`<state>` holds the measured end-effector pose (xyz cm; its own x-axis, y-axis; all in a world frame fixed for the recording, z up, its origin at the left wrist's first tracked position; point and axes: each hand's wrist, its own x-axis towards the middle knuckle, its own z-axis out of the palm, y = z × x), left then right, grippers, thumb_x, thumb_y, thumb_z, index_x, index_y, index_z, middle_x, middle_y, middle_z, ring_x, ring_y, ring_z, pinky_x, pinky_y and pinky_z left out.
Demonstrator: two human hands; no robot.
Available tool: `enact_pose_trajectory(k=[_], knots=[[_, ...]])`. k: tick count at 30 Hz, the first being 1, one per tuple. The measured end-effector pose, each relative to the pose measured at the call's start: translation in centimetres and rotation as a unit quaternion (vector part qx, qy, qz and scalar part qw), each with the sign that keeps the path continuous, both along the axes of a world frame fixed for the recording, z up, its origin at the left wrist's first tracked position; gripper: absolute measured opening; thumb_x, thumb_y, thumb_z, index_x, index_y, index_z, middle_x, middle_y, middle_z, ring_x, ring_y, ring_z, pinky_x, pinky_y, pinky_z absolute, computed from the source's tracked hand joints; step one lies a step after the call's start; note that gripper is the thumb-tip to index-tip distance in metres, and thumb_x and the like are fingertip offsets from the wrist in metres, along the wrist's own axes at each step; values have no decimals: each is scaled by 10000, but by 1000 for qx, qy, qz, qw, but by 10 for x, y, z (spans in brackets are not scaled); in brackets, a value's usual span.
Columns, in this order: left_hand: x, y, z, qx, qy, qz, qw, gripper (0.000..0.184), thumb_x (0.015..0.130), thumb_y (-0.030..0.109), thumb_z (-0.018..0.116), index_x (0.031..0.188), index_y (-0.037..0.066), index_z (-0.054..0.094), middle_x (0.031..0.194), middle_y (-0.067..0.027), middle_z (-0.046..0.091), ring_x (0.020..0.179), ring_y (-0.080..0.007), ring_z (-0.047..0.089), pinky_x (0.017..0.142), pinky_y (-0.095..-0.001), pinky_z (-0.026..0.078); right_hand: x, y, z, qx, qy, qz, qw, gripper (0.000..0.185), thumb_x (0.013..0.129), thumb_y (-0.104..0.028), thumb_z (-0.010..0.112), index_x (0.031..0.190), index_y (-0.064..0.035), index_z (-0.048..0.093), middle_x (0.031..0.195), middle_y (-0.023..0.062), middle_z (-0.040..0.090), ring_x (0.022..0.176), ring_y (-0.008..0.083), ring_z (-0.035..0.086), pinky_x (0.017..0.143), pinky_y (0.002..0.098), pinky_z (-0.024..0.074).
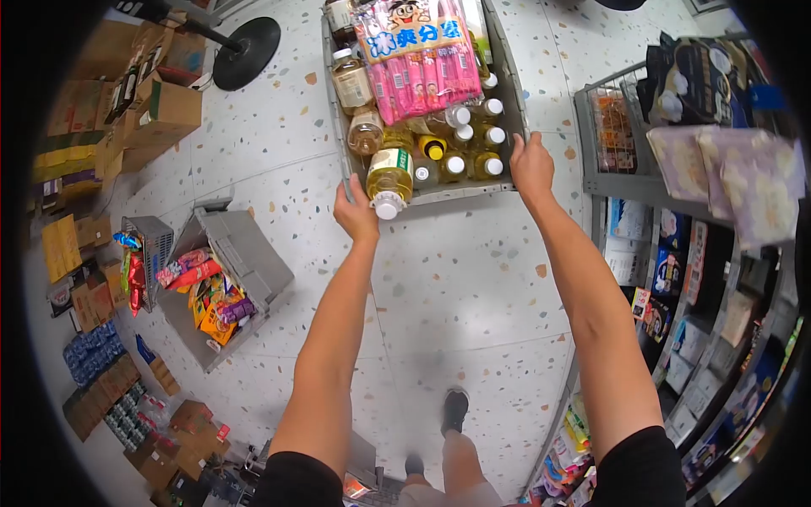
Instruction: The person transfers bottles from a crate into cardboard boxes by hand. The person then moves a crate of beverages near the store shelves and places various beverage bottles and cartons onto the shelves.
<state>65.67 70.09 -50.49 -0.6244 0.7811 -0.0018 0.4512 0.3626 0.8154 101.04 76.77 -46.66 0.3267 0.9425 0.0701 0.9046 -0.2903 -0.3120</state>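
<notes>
A grey plastic crate (465, 199) is at the top middle of the head view, packed with bottles. My left hand (357, 211) is closed on its near left corner, beside a large oil bottle (390, 176) that leans over the near rim, white cap toward me. At the near right corner, my right hand (532, 165) grips the rim with the thumb up; its other fingers are partly hidden. A pink pack of ice pops (422, 74) lies across the bottles. Several white-capped bottles (488, 135) stand at the right, and a brownish bottle (352, 84) is by the left wall.
On the speckled floor at left sits a grey lidded crate (253, 253) of snack packets, next to a grey basket (157, 245). Cardboard boxes (165, 110) and a round black base (247, 53) are farther up. Stocked shelves (667, 253) and a wire basket (612, 127) line the right.
</notes>
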Motion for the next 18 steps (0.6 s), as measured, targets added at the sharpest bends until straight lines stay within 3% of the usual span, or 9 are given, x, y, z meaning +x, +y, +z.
enact_pose_trajectory(k=[3,10,13,18], knots=[[-5,60,-3,19,25,12,999,563,1095,448,649,1111,-104,759,944,-273,786,842,-405,728,847,-473,562,-4,59,3,-27,3,2,1000,400,1113,-373,598,1046,21,586,805,283,740,763,515,739,698,588,589],[-13,183,2,37,19,5,999,575,1095,442,655,1088,-126,747,950,-279,778,843,-358,720,846,-463,556,-16,178,8,-48,8,-15,999,418,1120,-391,579,1051,21,577,813,276,747,773,499,750,705,577,596],[-24,234,-14,0,13,4,1000,540,1098,430,658,1116,-99,762,935,-242,786,814,-311,697,828,-438,561,-19,228,11,-67,16,-24,997,427,1123,-396,570,1060,26,575,820,274,750,778,491,755,705,575,600],[-23,321,-1,19,-4,-3,1000,500,1098,424,666,1136,-62,778,913,-217,787,797,-273,690,808,-426,562,-22,310,7,-58,9,-29,998,423,1118,-396,576,1075,26,577,828,273,752,786,497,753,713,577,598]])
